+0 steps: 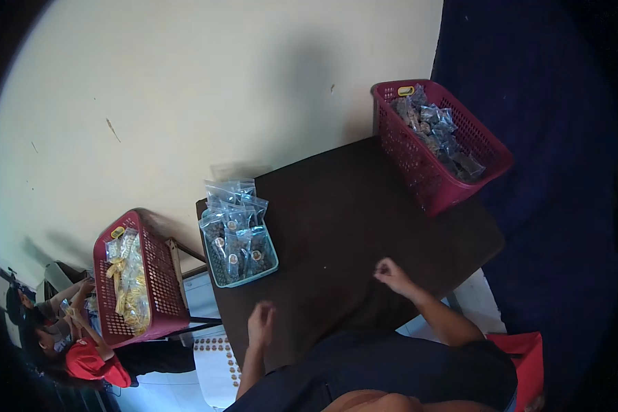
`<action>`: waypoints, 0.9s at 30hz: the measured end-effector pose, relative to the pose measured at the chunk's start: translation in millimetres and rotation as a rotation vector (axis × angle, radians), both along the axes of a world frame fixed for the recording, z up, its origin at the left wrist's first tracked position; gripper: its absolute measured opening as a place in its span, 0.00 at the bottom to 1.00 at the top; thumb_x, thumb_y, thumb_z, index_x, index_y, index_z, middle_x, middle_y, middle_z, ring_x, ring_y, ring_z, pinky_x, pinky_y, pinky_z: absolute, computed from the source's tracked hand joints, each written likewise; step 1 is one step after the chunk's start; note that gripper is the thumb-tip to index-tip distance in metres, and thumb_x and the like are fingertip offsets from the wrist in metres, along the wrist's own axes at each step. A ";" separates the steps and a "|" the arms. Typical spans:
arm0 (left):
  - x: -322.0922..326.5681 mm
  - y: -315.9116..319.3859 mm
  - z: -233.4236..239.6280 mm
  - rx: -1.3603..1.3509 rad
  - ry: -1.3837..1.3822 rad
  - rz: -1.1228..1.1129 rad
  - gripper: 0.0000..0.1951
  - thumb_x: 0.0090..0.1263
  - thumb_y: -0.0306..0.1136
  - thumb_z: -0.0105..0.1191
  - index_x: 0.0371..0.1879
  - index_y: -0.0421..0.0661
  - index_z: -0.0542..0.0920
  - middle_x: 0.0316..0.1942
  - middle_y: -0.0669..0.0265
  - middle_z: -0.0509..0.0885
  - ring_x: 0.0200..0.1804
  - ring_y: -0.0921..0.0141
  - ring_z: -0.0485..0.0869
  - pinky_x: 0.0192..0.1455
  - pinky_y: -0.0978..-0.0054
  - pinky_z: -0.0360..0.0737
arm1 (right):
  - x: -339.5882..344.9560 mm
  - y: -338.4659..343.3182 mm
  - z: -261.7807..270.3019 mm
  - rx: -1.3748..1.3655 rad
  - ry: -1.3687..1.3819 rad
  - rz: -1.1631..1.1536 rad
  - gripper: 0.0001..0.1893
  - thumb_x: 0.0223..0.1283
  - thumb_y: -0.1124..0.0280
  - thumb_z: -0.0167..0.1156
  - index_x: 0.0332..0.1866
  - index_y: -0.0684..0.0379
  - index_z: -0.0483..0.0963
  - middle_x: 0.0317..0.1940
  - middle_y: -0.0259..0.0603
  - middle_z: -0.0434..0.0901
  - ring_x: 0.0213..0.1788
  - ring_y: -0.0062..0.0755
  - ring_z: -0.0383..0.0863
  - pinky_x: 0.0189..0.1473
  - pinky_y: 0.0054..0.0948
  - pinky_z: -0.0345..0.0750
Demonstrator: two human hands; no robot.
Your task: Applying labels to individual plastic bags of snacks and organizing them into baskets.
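My left hand (261,323) is over the near left part of a dark brown table (335,216), blurred, with its fingers bent. Over the table's front right part is my right hand (394,275), its fingers curled towards the thumb. I make out no object in either hand, but the fingertips are too unclear to settle it. A pale green plastic basket (247,281) stands at the table's left edge, beyond my left hand. It holds several clear zip bags (233,252) with dark contents and round stickers. At the far right, a maroon perforated basket (407,159) holds clear packets (438,131) of dark pieces.
Left of the table, another maroon basket (167,288) holds packets of yellowish food (131,288). Beside it is a person in a red shirt (90,360), with another person behind. A sticker sheet (213,371) lies by the table. A wall (185,92) and dark curtain (541,206) border the area.
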State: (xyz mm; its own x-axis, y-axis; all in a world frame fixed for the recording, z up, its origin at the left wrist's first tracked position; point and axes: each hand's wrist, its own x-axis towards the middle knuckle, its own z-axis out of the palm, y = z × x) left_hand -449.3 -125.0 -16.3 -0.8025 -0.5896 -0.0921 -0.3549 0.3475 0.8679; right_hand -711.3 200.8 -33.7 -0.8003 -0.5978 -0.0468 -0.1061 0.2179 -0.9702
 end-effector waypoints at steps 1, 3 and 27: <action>12.0 16.0 -9.3 0.062 0.004 0.006 0.09 0.69 0.27 0.53 0.45 0.40 0.76 0.35 0.60 0.83 0.38 0.69 0.83 0.44 0.73 0.79 | -4.6 29.9 1.6 0.165 -0.102 -0.174 0.11 0.56 0.73 0.63 0.39 0.59 0.69 0.31 0.33 0.73 0.37 0.22 0.74 0.41 0.25 0.74; 28.0 45.8 -24.9 0.126 0.009 0.017 0.09 0.69 0.28 0.53 0.45 0.41 0.77 0.34 0.61 0.84 0.37 0.71 0.83 0.42 0.74 0.79 | -8.8 78.3 10.9 0.108 -0.100 -0.410 0.05 0.59 0.75 0.58 0.35 0.58 0.69 0.29 0.31 0.72 0.32 0.19 0.71 0.38 0.22 0.71; -74.8 275.3 36.7 0.066 -0.042 0.239 0.12 0.70 0.32 0.51 0.51 0.44 0.75 0.44 0.58 0.83 0.47 0.65 0.84 0.51 0.69 0.78 | -493.7 247.5 112.9 1.001 0.678 0.267 0.25 0.49 0.72 0.61 0.57 0.60 0.70 0.43 0.58 0.79 0.47 0.55 0.79 0.51 0.44 0.76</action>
State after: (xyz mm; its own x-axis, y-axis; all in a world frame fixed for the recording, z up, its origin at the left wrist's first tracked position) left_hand -524.1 150.3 20.4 -0.6358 -0.7535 -0.1673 -0.4565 0.1924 0.8687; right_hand -1205.1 448.3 79.2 -0.6997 -0.6857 -0.2004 -0.6768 0.7261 -0.1212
